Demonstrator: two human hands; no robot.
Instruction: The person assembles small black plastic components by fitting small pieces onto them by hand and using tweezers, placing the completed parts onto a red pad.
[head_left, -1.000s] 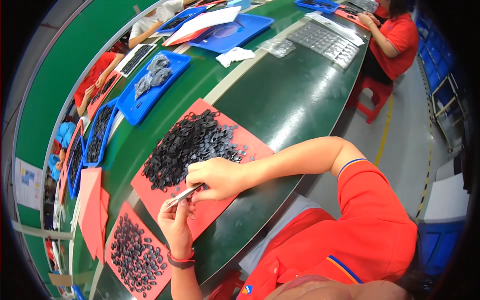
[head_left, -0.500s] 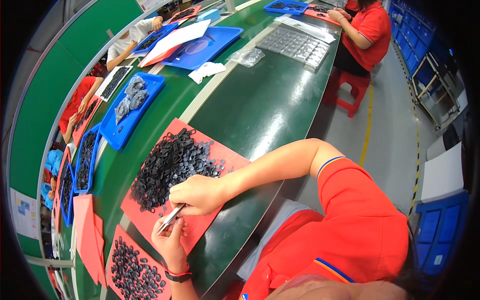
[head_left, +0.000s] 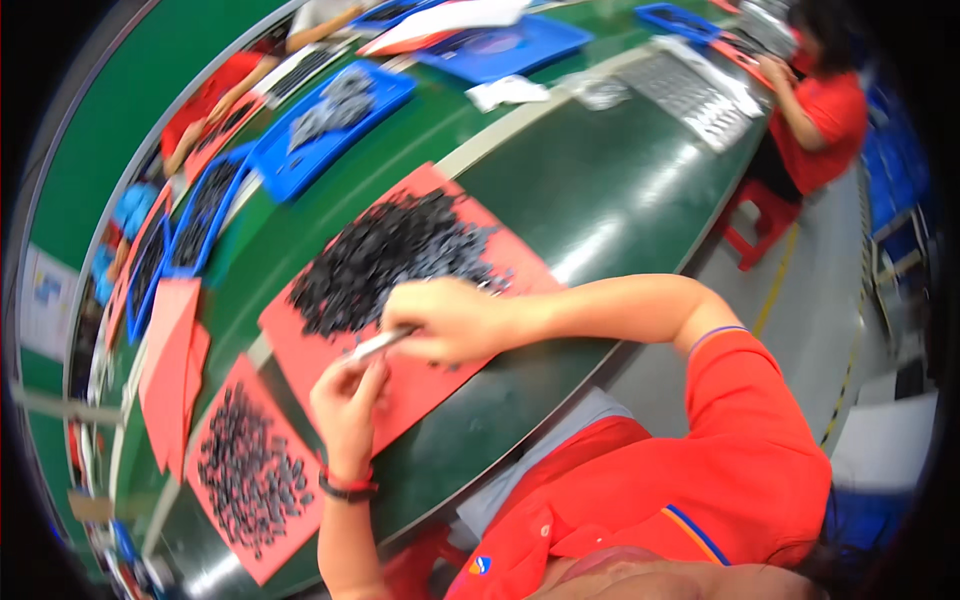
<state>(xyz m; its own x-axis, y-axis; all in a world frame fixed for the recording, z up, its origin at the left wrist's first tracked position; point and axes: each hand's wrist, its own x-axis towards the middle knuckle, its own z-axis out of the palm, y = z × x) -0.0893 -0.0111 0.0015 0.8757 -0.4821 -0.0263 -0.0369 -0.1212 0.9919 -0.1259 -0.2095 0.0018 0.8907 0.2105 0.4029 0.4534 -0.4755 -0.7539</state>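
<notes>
My right hand [head_left: 445, 320] is closed round a pair of metal tweezers [head_left: 378, 345], whose tips point toward my left hand [head_left: 345, 408]. The left fingers are pinched at those tips; what is between them is too small and blurred to make out. Both hands hover over a red-orange mat [head_left: 420, 412]. On that mat lies a heap of small black looped parts [head_left: 365, 255], with small grey discs [head_left: 455, 255] spread along its right side. Nearer to me on the left, another red-orange mat [head_left: 262, 560] carries many small black oval pieces [head_left: 245, 470].
Loose red-orange sheets [head_left: 165, 370] lie at the left. Beyond them are blue trays [head_left: 285, 180], one with grey plastic bags [head_left: 335, 105]. A white cloth [head_left: 508, 92] and a clear compartment tray [head_left: 690, 95] are farther off. Co-workers sit across the bench and at the far right [head_left: 830, 115].
The whole view has swung, and the picture is more blurred. My hands stay together over the mat, with the tweezers still in the right and the left fingers still pinched.
</notes>
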